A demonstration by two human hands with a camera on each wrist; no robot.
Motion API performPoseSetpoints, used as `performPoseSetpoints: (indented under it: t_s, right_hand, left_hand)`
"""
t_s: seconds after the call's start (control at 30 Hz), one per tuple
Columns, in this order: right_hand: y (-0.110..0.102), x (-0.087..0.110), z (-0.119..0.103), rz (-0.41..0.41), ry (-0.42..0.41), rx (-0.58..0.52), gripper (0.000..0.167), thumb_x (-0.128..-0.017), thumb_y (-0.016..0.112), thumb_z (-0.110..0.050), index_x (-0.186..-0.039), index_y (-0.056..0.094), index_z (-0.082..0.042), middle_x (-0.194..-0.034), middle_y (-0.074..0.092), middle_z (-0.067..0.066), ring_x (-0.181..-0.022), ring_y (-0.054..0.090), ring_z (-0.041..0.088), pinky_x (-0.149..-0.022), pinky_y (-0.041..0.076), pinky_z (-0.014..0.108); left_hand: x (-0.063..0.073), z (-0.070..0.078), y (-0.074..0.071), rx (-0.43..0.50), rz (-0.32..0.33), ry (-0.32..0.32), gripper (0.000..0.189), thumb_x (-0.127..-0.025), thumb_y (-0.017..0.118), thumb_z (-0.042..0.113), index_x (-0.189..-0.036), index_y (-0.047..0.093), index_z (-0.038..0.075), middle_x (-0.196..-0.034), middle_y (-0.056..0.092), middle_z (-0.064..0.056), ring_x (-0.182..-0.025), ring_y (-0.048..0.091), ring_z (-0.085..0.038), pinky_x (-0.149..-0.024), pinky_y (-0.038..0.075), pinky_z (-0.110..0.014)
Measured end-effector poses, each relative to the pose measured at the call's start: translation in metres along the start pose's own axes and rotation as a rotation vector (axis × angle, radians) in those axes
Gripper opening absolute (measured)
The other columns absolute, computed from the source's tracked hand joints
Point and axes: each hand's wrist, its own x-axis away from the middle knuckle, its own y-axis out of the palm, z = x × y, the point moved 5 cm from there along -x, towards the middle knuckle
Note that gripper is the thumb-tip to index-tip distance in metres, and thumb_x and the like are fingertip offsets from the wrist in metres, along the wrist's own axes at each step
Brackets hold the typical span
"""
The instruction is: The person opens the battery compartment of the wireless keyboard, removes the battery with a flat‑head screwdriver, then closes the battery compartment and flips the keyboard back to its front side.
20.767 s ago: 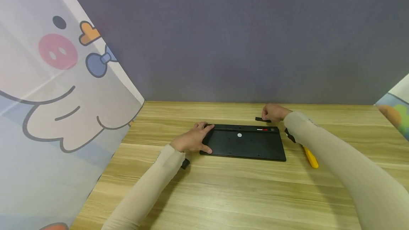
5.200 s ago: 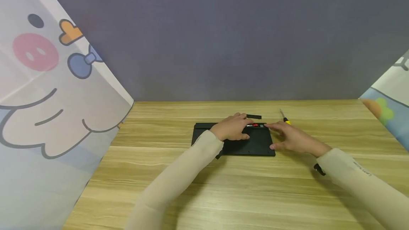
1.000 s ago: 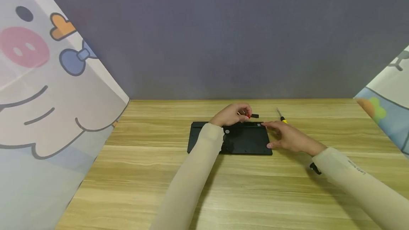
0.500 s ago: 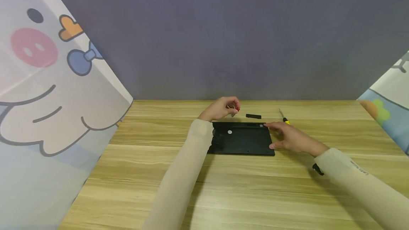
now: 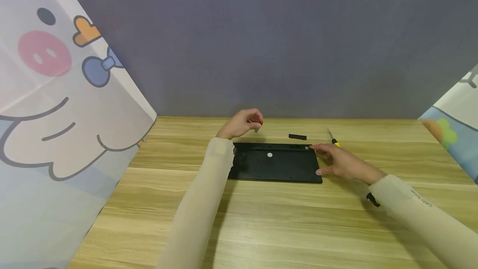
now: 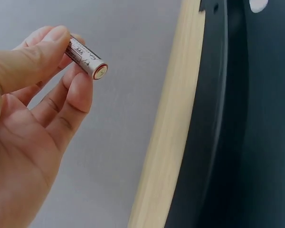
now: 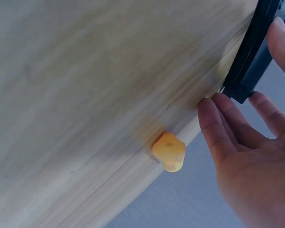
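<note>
My left hand is raised above the table's back edge and pinches an AAA battery between thumb and fingers. Its red-ringed end points outward in the left wrist view. Below lies a black keyboard, underside up, with a round white sticker. The long slot near its far edge appears dark at the right end. My right hand rests at the keyboard's right end, index finger at the far corner and thumb at the side. In the right wrist view its fairly straight fingers touch the corner.
A small black cover strip lies behind the keyboard. Right of it is a screwdriver, its yellow handle partly hidden by my right hand. A grey panel rises along the back of the wooden table.
My left hand has lifted the battery out of the keyboard's slot, where red showed earlier, and has carried it left and back. My right hand has stayed at the keyboard's right end.
</note>
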Motion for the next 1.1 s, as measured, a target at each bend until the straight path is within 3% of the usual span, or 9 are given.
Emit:
performPoseSetpoints:
  t_s: [0.3,0.53,0.87,1.1]
  right_hand:
    - [0.0,0.001,0.0,0.0,0.012,0.012,0.078,-0.077,0.08,-0.022,-0.14,0.04,0.002,-0.138,0.041,0.025,-0.123,0.043,0.044,-0.094,0.039,0.055]
    - [-0.001,0.002,0.0,0.002,0.016,0.022,0.078,-0.078,0.079,-0.024,-0.141,0.041,0.001,-0.138,0.041,0.025,-0.122,0.043,0.044,-0.094,0.038,0.055]
    - [0.0,0.002,0.001,0.003,0.021,0.02,0.078,-0.078,0.079,-0.023,-0.142,0.04,0.0,-0.139,0.041,0.024,-0.123,0.042,0.043,-0.095,0.038,0.054]
    - [-0.001,0.002,0.002,0.012,0.01,0.02,0.077,-0.078,0.079,-0.024,-0.141,0.041,-0.001,-0.138,0.042,0.024,-0.122,0.043,0.043,-0.094,0.039,0.055]
  left_hand:
    - [0.017,-0.028,-0.027,-0.06,-0.003,-0.122,0.007,-0.091,0.063,0.004,-0.095,0.059,0.008,-0.093,0.065,-0.011,-0.081,0.06,-0.021,-0.074,0.048,-0.04]
    - [0.027,-0.051,-0.045,-0.16,0.009,-0.225,0.008,-0.089,0.066,0.003,-0.091,0.059,0.007,-0.086,0.065,-0.01,-0.074,0.062,-0.021,-0.067,0.05,-0.034]
    - [0.029,-0.066,-0.044,-0.143,-0.02,-0.413,0.007,-0.086,0.066,-0.002,-0.091,0.061,-0.002,-0.086,0.063,-0.011,-0.069,0.063,-0.019,-0.063,0.052,-0.028]
    - [0.023,-0.074,-0.043,-0.12,-0.009,-0.476,0.007,-0.086,0.066,-0.004,-0.092,0.062,-0.005,-0.083,0.063,-0.012,-0.064,0.063,-0.016,-0.062,0.053,-0.027]
